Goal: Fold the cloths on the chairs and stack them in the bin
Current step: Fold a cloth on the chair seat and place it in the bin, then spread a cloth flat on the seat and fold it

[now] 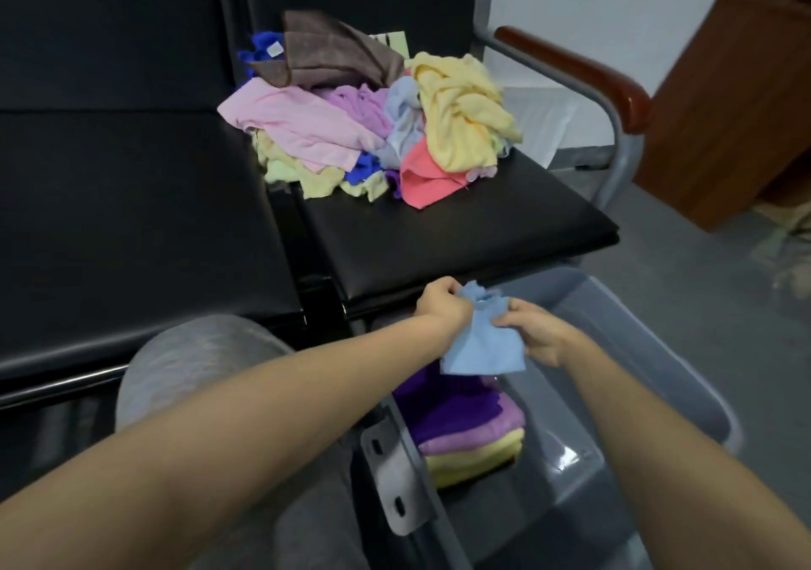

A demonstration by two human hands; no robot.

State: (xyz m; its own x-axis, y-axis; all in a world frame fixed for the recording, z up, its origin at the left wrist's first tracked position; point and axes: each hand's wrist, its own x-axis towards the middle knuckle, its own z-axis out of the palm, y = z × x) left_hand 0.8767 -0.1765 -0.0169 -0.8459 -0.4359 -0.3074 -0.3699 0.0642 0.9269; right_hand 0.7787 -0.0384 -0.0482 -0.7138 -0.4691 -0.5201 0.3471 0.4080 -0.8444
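Cloth, light blue (480,345), hangs pinched between your left hand (443,304) and right hand (533,332). Folded stack (474,429) in the grey bin (658,350) lies directly below; lower straight down.

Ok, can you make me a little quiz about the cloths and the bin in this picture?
1. True or false: both hands are holding the light blue cloth.
2. Which colour is on top of the folded stack in the grey bin? A) dark purple B) red C) brown
3. Fill in: the unfolded pile sits on the black ____ seat.

Key
1. True: the left hand and the right hand both grip it, above the bin.
2. A: dark purple, with lilac and yellow underneath.
3. Chair.
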